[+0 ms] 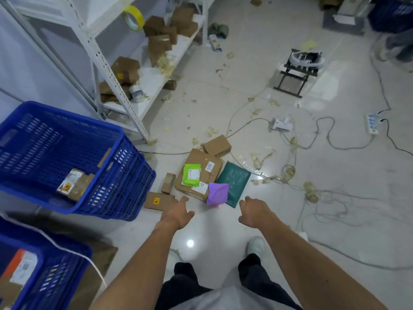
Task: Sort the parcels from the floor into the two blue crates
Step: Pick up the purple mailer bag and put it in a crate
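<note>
Littered white floor (pixel 214 222) carries the parcels: a purple mailer (pixel 218 193) overlaps a teal mailer (pixel 235 182) and a brown box (pixel 202 170). Left hand (pixel 176 214) and right hand (pixel 252 212) reach towards them, fingers loosely spread and holding nothing, likely choosing one. Far blue crate (pixel 125 189) and near blue crate (pixel 62 276) stand close by on the left for easy dropping.

Cool, rather dim indoor light, one small glare spot on the glossy floor (pixel 190 243); edges bend and look blurred.

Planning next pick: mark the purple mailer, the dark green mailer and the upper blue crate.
purple mailer (pixel 217 193): head view, middle.
dark green mailer (pixel 235 180): head view, middle.
upper blue crate (pixel 138 153): head view, right rim.
</note>
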